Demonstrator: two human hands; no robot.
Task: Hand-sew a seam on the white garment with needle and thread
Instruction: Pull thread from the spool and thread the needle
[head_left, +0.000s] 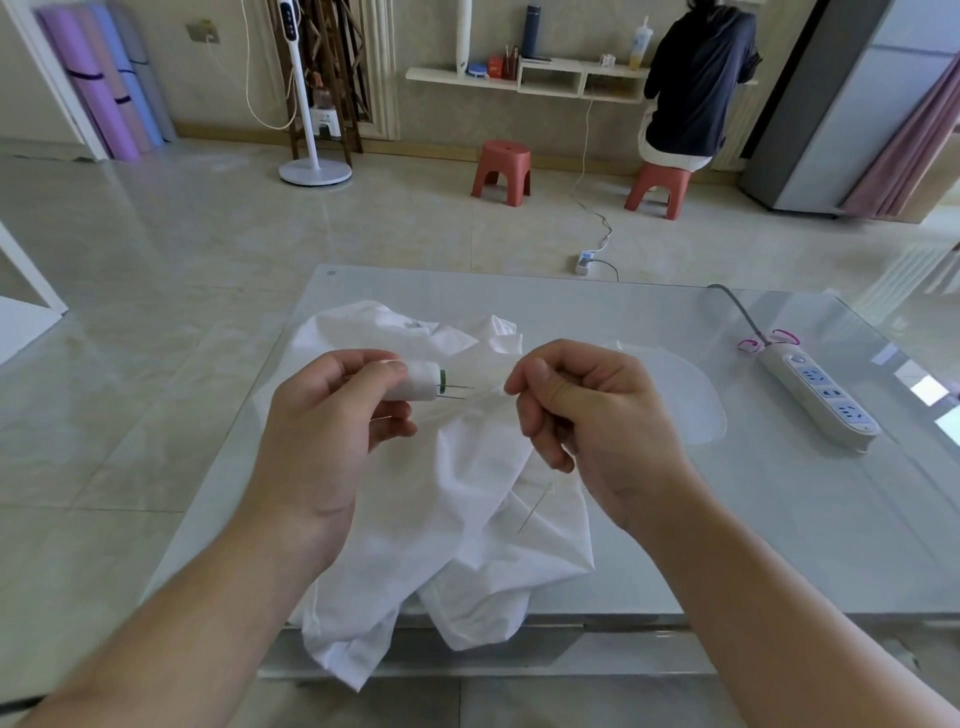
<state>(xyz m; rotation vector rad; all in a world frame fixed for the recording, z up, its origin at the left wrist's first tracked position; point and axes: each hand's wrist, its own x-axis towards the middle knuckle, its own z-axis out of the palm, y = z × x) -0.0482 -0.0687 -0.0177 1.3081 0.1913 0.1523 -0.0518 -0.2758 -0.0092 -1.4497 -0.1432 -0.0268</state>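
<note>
Left hand (332, 415) holds spool (415, 382) pointing right.

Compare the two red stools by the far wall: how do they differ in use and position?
The left stool stands empty, while the right stool has a seated person on it. The left stool is in open floor, clear of the wall shelf; the right stool sits below the shelf's right end. Both share the same red colour and low, splay-legged shape.
</note>
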